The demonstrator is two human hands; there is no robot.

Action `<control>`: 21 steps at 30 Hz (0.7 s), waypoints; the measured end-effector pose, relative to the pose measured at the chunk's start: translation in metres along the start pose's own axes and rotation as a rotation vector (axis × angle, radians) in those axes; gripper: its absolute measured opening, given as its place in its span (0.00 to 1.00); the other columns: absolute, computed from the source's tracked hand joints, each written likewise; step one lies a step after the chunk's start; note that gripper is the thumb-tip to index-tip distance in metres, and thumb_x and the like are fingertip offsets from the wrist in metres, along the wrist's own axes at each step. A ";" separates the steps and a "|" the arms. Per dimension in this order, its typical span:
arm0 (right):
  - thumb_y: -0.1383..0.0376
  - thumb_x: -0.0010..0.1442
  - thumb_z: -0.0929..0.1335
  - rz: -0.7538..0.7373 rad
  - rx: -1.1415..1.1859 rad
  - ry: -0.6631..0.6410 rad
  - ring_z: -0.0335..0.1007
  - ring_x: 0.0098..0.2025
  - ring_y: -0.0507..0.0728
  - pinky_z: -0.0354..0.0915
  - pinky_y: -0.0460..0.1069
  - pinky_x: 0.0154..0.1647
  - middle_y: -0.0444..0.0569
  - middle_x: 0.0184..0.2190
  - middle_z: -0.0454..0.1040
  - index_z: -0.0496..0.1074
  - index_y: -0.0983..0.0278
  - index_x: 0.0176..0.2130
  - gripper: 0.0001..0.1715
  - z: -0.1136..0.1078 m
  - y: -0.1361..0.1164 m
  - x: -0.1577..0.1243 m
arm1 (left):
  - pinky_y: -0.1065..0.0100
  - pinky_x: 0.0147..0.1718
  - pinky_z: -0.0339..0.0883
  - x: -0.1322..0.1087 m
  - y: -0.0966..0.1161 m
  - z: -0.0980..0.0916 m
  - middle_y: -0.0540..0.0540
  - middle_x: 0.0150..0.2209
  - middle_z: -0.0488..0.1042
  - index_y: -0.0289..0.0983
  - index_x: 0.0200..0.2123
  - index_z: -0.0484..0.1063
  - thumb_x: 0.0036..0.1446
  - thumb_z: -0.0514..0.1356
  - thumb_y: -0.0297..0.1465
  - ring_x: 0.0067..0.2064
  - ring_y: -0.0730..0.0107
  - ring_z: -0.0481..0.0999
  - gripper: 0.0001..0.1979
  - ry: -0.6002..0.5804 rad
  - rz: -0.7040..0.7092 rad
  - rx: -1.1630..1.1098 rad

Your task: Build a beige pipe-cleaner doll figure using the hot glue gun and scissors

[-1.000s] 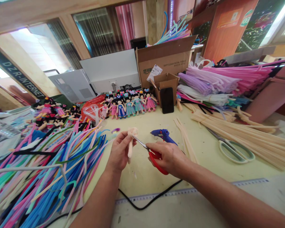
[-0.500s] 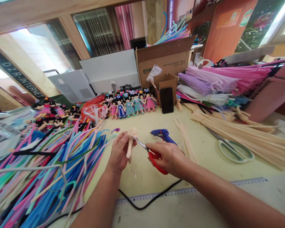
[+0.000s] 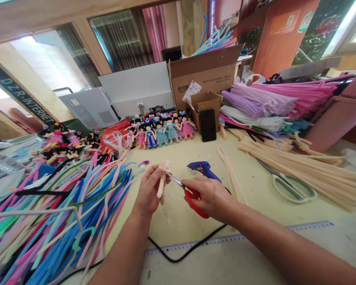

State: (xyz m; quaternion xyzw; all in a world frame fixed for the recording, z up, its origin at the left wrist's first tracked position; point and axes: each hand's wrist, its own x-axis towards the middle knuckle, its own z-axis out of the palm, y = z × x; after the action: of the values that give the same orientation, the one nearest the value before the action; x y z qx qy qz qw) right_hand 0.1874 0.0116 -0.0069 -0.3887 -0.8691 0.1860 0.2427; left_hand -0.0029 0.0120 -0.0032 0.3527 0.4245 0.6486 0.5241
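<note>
In my left hand [image 3: 148, 188] is a small cream doll body [image 3: 160, 186] of bent pipe cleaners, its rounded top up and its legs hanging down. My right hand [image 3: 207, 196] grips red-handled scissors [image 3: 195, 204], fingers in the loops. Their blade tips touch the upper part of the doll body; whether the blades are parted there is too small to tell. Just beyond my right hand lies a blue glue gun [image 3: 204, 168] on the table. A few loose cream pipe cleaners [image 3: 231, 174] lie right of it.
Coloured pipe cleaners [image 3: 86, 206] cover the left side. Finished dolls [image 3: 160, 132] stand at the back beside a phone [image 3: 207, 126] and cardboard box [image 3: 206, 75]. Green-handled scissors [image 3: 295, 190] and cream pipe cleaners [image 3: 302, 166] lie right. A black cord [image 3: 192, 249] crosses a ruler [image 3: 225, 240].
Hardly anything differs: the view has shifted very slightly. Both hands keep their places, with the scissor tips still at the doll body.
</note>
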 end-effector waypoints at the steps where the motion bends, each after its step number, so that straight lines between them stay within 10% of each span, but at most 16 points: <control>1: 0.70 0.58 0.66 0.002 0.000 -0.001 0.64 0.31 0.53 0.53 0.47 0.31 0.46 0.29 0.72 0.75 0.60 0.44 0.15 0.000 0.000 0.000 | 0.74 0.29 0.70 0.000 0.000 0.000 0.50 0.27 0.77 0.35 0.32 0.75 0.42 0.72 0.38 0.27 0.75 0.74 0.17 -0.002 -0.001 0.001; 21: 0.69 0.59 0.66 0.056 -0.009 -0.027 0.68 0.34 0.54 0.56 0.47 0.33 0.47 0.34 0.76 0.75 0.60 0.47 0.16 -0.005 0.000 0.002 | 0.73 0.28 0.67 0.002 0.001 0.002 0.50 0.29 0.78 0.36 0.34 0.72 0.43 0.71 0.35 0.27 0.74 0.75 0.16 -0.014 -0.024 0.003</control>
State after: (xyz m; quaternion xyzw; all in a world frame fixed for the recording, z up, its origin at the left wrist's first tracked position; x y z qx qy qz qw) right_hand 0.1888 0.0142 -0.0026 -0.4112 -0.8620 0.1941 0.2238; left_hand -0.0021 0.0137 -0.0012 0.3529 0.4262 0.6392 0.5341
